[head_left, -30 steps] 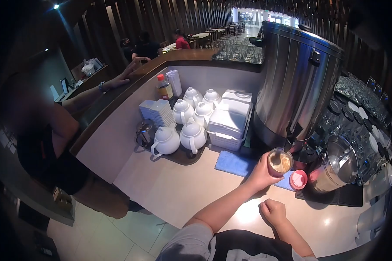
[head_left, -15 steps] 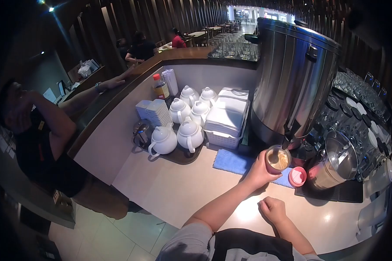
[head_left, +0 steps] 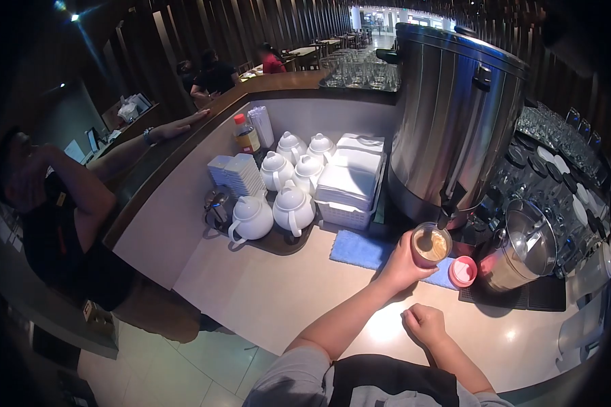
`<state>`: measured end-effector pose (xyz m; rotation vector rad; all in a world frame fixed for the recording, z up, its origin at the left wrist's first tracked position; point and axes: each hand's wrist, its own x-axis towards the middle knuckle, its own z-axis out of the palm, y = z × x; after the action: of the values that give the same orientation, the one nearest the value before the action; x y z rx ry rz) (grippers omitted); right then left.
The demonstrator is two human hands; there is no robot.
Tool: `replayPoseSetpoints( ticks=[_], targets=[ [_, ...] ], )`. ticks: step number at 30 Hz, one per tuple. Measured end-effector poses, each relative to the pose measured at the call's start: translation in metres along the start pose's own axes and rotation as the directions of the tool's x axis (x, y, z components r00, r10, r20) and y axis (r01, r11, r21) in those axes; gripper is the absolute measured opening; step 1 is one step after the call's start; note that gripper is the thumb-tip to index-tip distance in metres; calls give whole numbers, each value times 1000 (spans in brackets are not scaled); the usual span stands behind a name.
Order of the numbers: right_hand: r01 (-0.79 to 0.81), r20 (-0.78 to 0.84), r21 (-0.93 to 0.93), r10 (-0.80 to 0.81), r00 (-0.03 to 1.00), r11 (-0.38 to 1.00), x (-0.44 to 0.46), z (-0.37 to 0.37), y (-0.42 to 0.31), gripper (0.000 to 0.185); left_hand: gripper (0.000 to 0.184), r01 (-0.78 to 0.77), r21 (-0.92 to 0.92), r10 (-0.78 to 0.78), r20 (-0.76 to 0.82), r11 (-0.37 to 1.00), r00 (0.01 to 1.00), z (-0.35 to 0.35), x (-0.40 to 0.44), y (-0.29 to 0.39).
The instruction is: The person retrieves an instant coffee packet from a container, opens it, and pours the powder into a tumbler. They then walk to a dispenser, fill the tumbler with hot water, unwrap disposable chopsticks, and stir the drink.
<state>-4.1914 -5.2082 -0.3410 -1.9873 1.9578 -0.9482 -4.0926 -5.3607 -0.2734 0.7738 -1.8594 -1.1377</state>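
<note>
Centrally, the left hand (head_left: 402,266) grasps a cup (head_left: 433,247) just below the tap (head_left: 451,201) of the urn (head_left: 455,125); the right hand (head_left: 425,324), clenched, lies over the surface (head_left: 271,285).

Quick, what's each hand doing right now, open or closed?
Left hand: closed around a glass of brown drink.
Right hand: closed in a loose fist, nothing visible in it.
</note>
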Motion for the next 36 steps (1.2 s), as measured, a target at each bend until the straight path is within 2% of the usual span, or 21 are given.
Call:
replayPoseSetpoints(
  ticks=[36],
  targets=[
    [-1,-10,-1,1,1000,1000,-1,1,2,22,90,13,8,-13,-10,1000,1000,0,2,-3]
  ],
)
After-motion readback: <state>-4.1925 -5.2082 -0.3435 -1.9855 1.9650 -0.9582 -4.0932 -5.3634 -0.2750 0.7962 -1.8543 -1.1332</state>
